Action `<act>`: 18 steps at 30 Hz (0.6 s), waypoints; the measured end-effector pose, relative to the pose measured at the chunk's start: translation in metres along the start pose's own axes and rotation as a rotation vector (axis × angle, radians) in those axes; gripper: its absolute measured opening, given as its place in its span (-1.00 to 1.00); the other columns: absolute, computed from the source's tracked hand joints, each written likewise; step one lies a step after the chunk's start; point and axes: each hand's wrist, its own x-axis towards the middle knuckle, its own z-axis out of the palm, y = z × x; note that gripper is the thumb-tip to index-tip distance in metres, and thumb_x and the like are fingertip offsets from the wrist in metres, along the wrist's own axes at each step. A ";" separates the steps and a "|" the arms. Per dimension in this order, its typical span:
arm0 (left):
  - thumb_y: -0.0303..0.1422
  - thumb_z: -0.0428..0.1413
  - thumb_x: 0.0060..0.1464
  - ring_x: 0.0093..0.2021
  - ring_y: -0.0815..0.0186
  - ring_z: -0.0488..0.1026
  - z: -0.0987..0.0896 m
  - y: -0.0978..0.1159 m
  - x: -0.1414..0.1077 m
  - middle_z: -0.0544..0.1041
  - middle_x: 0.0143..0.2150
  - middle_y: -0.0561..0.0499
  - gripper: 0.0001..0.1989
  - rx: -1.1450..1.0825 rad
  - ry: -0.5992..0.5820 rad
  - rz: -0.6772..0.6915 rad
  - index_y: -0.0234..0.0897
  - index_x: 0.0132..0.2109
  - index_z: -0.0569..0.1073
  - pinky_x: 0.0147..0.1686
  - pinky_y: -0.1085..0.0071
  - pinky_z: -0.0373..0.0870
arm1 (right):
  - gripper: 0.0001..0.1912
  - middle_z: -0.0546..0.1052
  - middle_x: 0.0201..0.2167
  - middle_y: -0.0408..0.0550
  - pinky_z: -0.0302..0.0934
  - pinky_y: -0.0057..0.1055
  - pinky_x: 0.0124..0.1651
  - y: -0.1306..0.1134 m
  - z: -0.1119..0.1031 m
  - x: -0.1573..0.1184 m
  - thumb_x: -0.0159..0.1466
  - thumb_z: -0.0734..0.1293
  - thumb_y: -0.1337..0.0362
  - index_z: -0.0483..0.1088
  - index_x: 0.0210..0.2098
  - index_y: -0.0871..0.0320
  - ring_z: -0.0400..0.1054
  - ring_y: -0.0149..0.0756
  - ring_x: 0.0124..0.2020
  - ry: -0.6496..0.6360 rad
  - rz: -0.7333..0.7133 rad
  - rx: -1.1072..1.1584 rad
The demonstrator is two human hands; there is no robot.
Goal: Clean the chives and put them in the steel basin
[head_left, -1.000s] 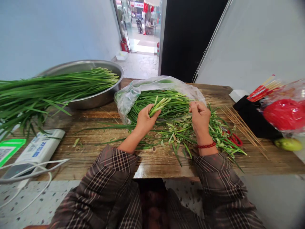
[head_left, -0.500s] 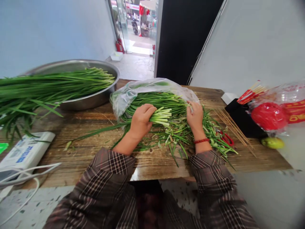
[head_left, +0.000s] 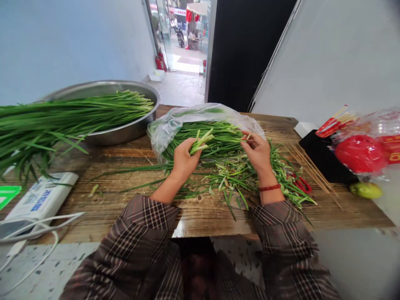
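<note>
My left hand [head_left: 186, 161] is closed around a small bunch of garlic chives [head_left: 202, 141], pale cut ends pointing up and right, long green leaves trailing left under my wrist. To its right, my right hand [head_left: 256, 153] has bent fingers and thumb close together around a thin pale bit, perhaps a chive scrap. Behind both hands lies a clear plastic bag [head_left: 162, 129], open toward me, with more chives [head_left: 215, 132] inside. A pile of trimmed leaves and scraps [head_left: 229, 177] lies on the wooden table [head_left: 215, 216] below and between my hands.
A steel basin [head_left: 115, 135] heaped with chives stands at the left. Nearer me are a white box [head_left: 46, 196] and cables [head_left: 53, 223]. At the right lie red-handled scissors [head_left: 301, 185], thin bamboo sticks [head_left: 312, 173], a black holder [head_left: 326, 160] and a red wrapped bundle [head_left: 359, 154].
My left hand has turned, so the bunch's cut ends now tilt upward and sit a little higher. My right hand's fingers have shifted to a visible pinch. The view has moved slightly.
</note>
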 end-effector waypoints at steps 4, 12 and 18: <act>-0.28 0.06 0.19 -0.05 0.24 0.50 0.000 0.005 -0.001 0.60 -0.10 -0.09 -0.77 -0.091 -0.006 0.081 -0.28 -0.13 0.55 0.03 0.31 0.37 | -0.64 0.53 -0.29 -0.12 0.32 -0.38 -0.23 -0.030 0.005 -0.011 0.17 0.37 0.27 0.46 -0.02 0.06 0.39 -0.38 -0.34 -0.162 0.011 0.178; -0.35 0.08 0.15 -0.23 0.28 0.49 0.005 0.006 -0.004 0.58 -0.25 -0.03 -0.83 -0.033 -0.368 0.161 -0.31 -0.20 0.54 -0.17 0.40 0.37 | -0.61 0.53 -0.33 -0.16 0.34 -0.38 -0.19 -0.058 0.024 -0.024 0.15 0.43 0.25 0.44 -0.01 0.03 0.41 -0.38 -0.31 -0.213 0.068 0.390; -0.27 0.05 0.17 -0.42 0.37 0.31 0.007 0.003 -0.003 0.41 -0.46 0.08 -0.76 0.031 -0.361 0.096 -0.30 -0.41 0.40 -0.36 0.46 0.23 | -0.78 0.49 -0.39 -0.20 0.32 -0.46 -0.29 -0.045 0.026 -0.018 0.17 0.40 0.20 0.45 -0.17 0.03 0.36 -0.46 -0.41 0.080 0.230 0.562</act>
